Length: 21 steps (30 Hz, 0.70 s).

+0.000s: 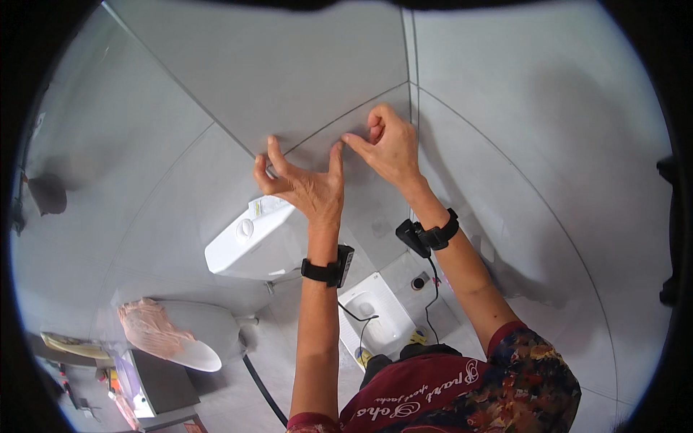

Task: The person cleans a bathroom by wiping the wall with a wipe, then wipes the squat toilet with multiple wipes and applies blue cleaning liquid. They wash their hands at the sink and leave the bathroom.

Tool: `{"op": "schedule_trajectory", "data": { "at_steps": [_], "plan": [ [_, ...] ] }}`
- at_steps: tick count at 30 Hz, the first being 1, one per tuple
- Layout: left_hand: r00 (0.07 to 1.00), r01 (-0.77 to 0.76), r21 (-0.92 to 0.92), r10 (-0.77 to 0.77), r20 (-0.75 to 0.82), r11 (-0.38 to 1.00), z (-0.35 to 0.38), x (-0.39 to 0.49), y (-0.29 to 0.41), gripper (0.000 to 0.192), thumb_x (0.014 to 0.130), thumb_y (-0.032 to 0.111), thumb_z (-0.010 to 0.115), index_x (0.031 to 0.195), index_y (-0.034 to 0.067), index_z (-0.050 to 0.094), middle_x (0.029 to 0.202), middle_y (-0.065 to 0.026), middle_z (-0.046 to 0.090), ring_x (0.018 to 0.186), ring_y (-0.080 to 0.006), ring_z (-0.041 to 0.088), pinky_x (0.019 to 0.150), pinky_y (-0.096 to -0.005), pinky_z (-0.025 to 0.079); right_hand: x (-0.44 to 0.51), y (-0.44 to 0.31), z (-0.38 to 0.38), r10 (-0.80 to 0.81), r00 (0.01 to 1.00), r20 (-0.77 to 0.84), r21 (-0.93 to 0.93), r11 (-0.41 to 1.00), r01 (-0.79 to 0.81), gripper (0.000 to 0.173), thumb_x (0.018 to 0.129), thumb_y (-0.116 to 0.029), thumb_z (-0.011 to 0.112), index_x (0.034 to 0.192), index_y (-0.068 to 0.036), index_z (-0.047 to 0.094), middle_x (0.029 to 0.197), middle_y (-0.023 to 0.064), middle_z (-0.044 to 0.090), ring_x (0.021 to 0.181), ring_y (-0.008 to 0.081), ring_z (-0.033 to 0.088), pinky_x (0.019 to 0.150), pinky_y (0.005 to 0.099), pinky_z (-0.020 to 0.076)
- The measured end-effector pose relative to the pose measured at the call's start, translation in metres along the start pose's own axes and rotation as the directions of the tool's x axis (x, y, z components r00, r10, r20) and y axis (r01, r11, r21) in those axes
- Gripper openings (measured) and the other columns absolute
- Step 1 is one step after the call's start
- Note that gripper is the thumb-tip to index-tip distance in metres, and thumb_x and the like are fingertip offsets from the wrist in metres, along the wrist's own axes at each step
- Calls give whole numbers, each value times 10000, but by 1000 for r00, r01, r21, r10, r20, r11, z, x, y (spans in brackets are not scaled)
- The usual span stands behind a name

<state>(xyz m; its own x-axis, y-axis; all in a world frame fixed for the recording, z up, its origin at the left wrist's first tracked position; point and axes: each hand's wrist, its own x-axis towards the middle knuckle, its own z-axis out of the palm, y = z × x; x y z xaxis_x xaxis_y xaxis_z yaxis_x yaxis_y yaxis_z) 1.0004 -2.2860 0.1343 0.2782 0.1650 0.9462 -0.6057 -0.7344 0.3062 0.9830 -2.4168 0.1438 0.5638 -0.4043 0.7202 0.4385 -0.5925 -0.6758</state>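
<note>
My left hand [306,187] is raised against the grey tiled wall [308,70], its fingers spread wide and nothing visible in its grasp. Between its fingers, a small pale piece [272,171] shows at the wall's corner seam; what it is cannot be made out. My right hand [392,146] is beside it, near the other wall corner. Its fingers are curled and its thumb reaches out, the tip almost meeting my left thumb. Whether something thin lies in its curled fingers is hidden. Both thumb tips are just below a slanting tile joint.
Below my left hand, a white toilet cistern [252,243] with a round knob hangs on the wall. A white squat toilet [373,308] is in the floor. Pink crumpled fabric [154,327] drapes a white rounded fixture. A black hose [262,387] and cables from wrist-strapped devices hang nearby.
</note>
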Motion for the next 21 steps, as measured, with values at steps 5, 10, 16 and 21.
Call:
{"op": "schedule_trajectory", "data": {
  "at_steps": [5,10,16,21],
  "plan": [
    [1000,10,29,-10,-23,1000,-1,0,-1,939,574,292,814,1345,126,304,1246,-156,159,1183,-365,224,925,-481,347,2,9,1,169,985,24,210,963,-171,171,699,-73,663,668,-25,502,536,16,507,503,86,477,499,243,401],
    [999,6,38,-7,42,999,0,4,-10,844,622,162,763,1347,140,334,1254,-154,168,1193,-358,247,927,-465,351,-11,21,8,140,990,5,290,947,-135,112,747,-41,662,803,-16,568,678,45,601,592,114,558,548,254,452],
    [970,132,-78,-112,217,988,-28,-35,-31,816,704,65,730,1383,105,280,1333,-138,197,1183,-307,387,947,-444,372,-30,39,19,-104,993,-57,102,989,109,120,795,-56,662,823,-26,548,735,75,584,596,195,567,528,299,459],
    [799,359,-5,-304,519,933,-145,-126,-86,579,760,-52,645,1293,-2,425,1147,-173,519,905,-235,576,740,-308,495,-30,38,19,-199,974,-106,-4,980,200,150,823,-43,623,767,-37,484,675,93,542,523,261,524,470,342,426]
  ]
}}
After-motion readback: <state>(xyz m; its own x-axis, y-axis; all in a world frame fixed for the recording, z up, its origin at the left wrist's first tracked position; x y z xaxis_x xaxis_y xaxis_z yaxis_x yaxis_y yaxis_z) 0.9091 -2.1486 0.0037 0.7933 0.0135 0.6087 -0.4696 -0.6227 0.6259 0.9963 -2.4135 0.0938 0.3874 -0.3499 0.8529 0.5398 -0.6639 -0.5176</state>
